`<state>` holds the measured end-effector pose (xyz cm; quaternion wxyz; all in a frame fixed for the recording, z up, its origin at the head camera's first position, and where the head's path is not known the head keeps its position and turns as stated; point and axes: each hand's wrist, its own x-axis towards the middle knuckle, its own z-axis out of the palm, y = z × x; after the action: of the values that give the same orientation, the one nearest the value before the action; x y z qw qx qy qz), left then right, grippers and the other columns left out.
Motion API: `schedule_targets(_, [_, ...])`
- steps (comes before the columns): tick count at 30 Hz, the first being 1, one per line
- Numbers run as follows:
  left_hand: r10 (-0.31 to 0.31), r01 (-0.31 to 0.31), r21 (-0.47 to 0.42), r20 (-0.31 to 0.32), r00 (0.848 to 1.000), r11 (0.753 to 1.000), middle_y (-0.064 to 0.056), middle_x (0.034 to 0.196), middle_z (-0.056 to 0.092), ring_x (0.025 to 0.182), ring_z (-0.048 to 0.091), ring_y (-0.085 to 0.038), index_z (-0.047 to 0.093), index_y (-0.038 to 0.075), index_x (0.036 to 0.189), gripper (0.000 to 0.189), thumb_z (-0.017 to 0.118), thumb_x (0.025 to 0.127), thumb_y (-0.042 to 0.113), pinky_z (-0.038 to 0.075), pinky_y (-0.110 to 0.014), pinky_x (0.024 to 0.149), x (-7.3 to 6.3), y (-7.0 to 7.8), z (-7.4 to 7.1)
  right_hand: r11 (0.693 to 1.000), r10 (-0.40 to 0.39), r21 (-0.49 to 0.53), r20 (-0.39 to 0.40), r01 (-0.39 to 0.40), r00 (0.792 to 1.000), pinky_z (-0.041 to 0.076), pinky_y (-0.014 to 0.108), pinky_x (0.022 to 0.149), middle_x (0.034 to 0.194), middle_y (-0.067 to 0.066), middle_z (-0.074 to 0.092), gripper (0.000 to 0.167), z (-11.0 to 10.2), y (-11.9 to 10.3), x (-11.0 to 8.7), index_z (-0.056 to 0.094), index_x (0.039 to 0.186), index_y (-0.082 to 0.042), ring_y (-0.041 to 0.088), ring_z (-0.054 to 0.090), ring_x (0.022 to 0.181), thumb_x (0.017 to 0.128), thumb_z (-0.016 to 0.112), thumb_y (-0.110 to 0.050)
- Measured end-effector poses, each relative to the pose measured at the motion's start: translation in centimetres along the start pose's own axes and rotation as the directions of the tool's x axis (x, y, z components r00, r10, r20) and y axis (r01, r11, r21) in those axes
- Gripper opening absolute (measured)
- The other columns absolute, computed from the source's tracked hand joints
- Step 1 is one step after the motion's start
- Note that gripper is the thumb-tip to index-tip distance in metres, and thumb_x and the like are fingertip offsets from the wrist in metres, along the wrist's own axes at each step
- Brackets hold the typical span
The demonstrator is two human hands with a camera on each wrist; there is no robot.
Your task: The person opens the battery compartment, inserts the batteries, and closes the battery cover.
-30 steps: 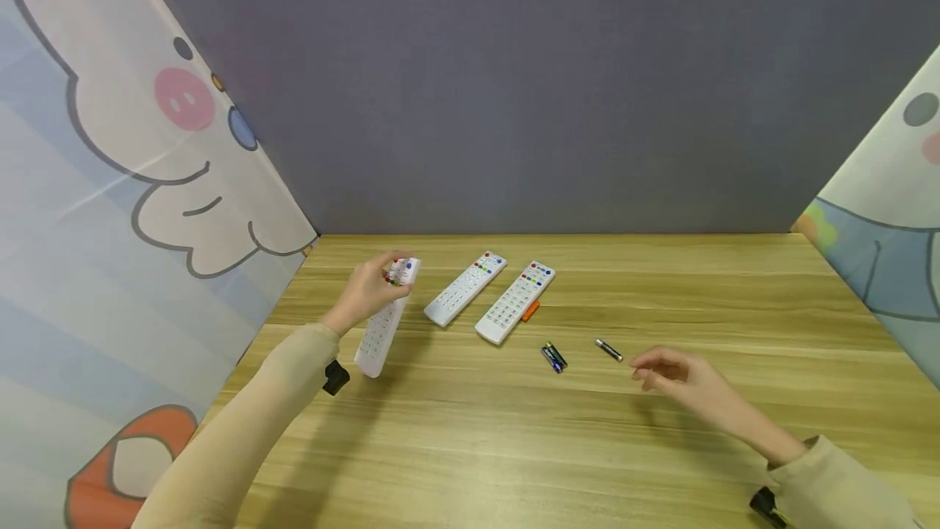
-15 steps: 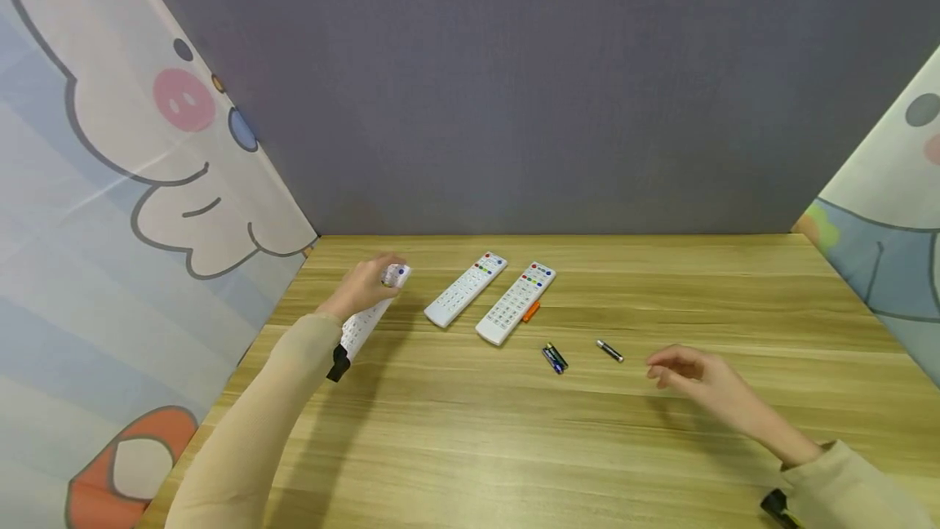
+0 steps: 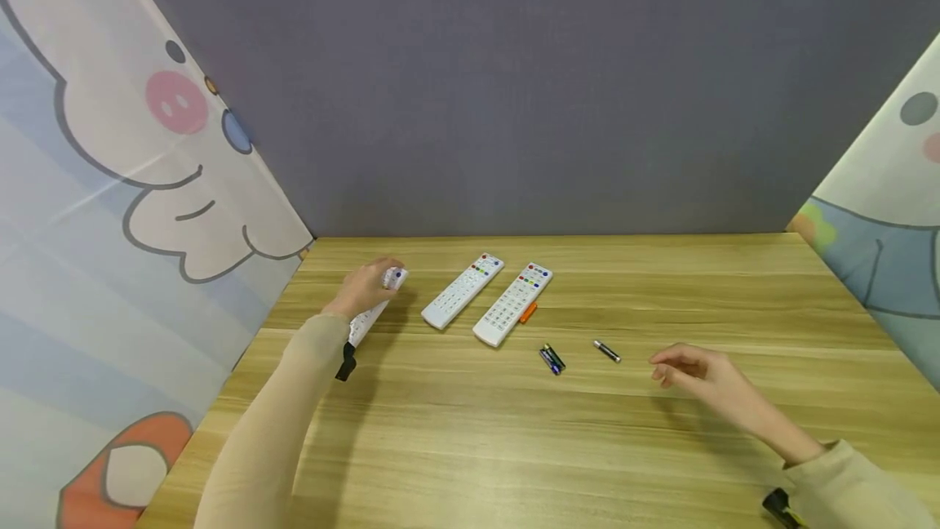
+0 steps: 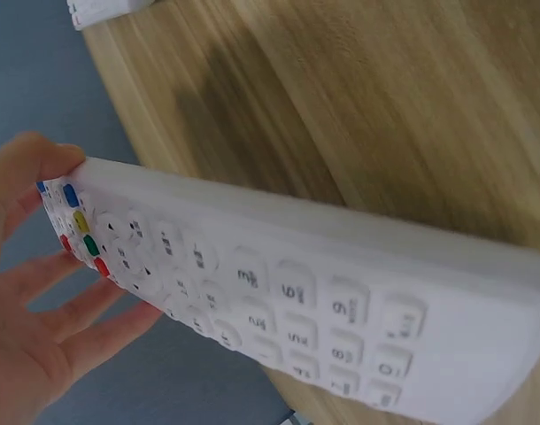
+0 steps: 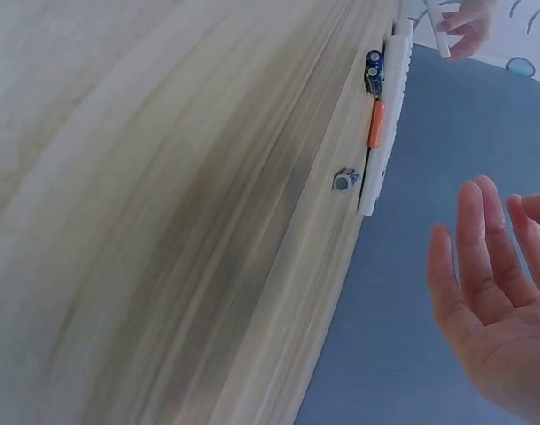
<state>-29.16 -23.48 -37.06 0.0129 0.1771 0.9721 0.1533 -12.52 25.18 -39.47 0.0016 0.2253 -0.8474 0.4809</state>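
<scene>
My left hand [image 3: 361,288] grips a white remote control [image 3: 370,318] by its far end, at the left side of the table. In the left wrist view the thumb lies on one long edge of the remote control [image 4: 279,274] and the fingers on the other; its number buttons show. The near end passes beside the wrist in the head view. My right hand [image 3: 693,374] hovers over the right part of the table with loosely bent fingers, holding nothing. A dark battery [image 3: 606,351] lies just left of its fingertips.
Two more white remote controls, a left one [image 3: 463,291] and a right one [image 3: 512,305], lie slantwise mid-table. An orange battery [image 3: 528,313] lies against the right one. Two dark batteries [image 3: 552,358] lie side by side nearer me. A grey panel [image 3: 543,104] closes the back.
My left hand has shifted slightly left and lower, and the remote control's near end has swung left toward the wrist. My right hand has drawn a little right, away from the single battery.
</scene>
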Motion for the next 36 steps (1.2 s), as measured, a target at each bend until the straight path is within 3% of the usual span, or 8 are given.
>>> schedule_targets(3, [-0.015,0.015,0.003,0.015,1.0,1.0,-0.018,0.129,0.043,0.063,0.05,-0.019,0.048,0.006,0.123,0.048,0.064,0.078,0.009,0.042,-0.03,0.052,0.3,0.0,0.4,1.0,0.004,0.007,-0.002,-0.004,1.0,0.055,0.028,0.059,0.084,0.006,0.063,0.017,0.0,0.0,0.0,0.055,0.101,0.01,0.011,0.061,0.072,0.087,0.05,0.002])
schedule_targets(5, [-0.019,0.019,0.01,0.017,1.0,1.0,-0.019,0.128,0.043,0.072,0.054,-0.023,0.048,0.006,0.124,0.049,0.064,0.078,0.009,0.046,-0.034,0.057,0.5,-0.1,0.6,1.0,0.002,0.01,-0.005,-0.002,1.0,0.054,0.028,0.059,0.084,0.005,0.063,0.017,0.0,0.1,0.0,0.055,0.101,0.01,0.011,0.061,0.072,0.087,0.05,0.002])
schedule_targets(9, [-0.01,0.01,0.001,0.01,1.0,1.0,-0.024,0.127,0.041,0.099,0.052,-0.036,0.048,0.005,0.124,0.049,0.064,0.077,0.007,0.048,-0.047,0.078,0.8,-0.4,1.3,1.0,-0.01,0.016,-0.004,0.011,1.0,0.055,0.028,0.059,0.083,0.004,0.063,0.016,0.0,0.1,0.0,0.055,0.101,0.01,0.012,0.061,0.072,0.087,0.05,0.003])
schedule_targets(13, [-0.016,0.017,-0.016,0.01,1.0,1.0,-0.027,0.127,0.039,0.108,0.044,-0.043,0.047,0.004,0.124,0.048,0.063,0.078,0.006,0.04,-0.054,0.091,1.0,-0.7,1.9,1.0,-0.014,0.026,0.004,0.014,1.0,0.055,0.028,0.06,0.084,0.005,0.063,0.016,0.0,0.1,0.0,0.054,0.1,0.01,0.012,0.061,0.072,0.087,0.05,0.003])
schedule_targets(25, [-0.081,0.08,0.009,0.057,0.995,0.997,-0.028,0.127,0.038,0.107,0.04,-0.048,0.044,0.006,0.128,0.047,0.06,0.083,0.008,0.034,-0.058,0.092,1.5,-1.3,3.7,0.999,-0.016,0.05,0.04,0.014,0.999,0.055,0.028,0.059,0.084,0.002,0.064,0.017,0.0,0.1,0.1,0.053,0.1,0.013,0.012,0.061,0.072,0.088,0.049,0.002])
schedule_targets(36, [-0.128,0.128,0.007,0.087,0.988,0.992,-0.027,0.127,0.038,0.11,0.036,-0.047,0.044,0.006,0.128,0.043,0.054,0.086,0.007,0.03,-0.061,0.093,1.7,-1.0,4.4,0.999,-0.015,0.047,0.051,0.012,0.999,0.055,0.029,0.059,0.083,0.006,0.063,0.017,0.0,0.4,0.2,0.054,0.099,0.014,0.013,0.061,0.072,0.088,0.049,0.002])
